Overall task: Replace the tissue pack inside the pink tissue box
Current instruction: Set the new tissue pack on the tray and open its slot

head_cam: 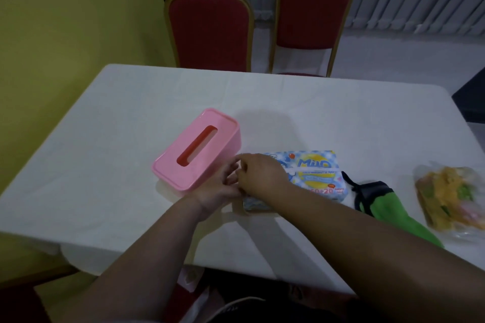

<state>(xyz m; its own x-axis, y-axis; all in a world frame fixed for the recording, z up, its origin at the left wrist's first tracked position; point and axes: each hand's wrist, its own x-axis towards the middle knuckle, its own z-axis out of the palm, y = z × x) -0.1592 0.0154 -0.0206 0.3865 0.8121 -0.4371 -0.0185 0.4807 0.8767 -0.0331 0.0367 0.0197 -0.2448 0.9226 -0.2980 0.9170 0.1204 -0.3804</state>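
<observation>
Both hands, left (219, 191) and right (262, 174), fingers curled, grip unclear, at blue plastic-wrapped tissue pack (315, 178) beside lidded pink plastic tissue box (196, 149), contents hidden.

left hand (219, 189) fingers loosely curled | right hand (259, 174) fingers curled, knuckles up | hands touching

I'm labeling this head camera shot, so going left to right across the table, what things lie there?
Pink box → tissue pack → green pouch → clear bag with yellow and green contents. The hands overlap the pack's left end, so they are left out.
</observation>
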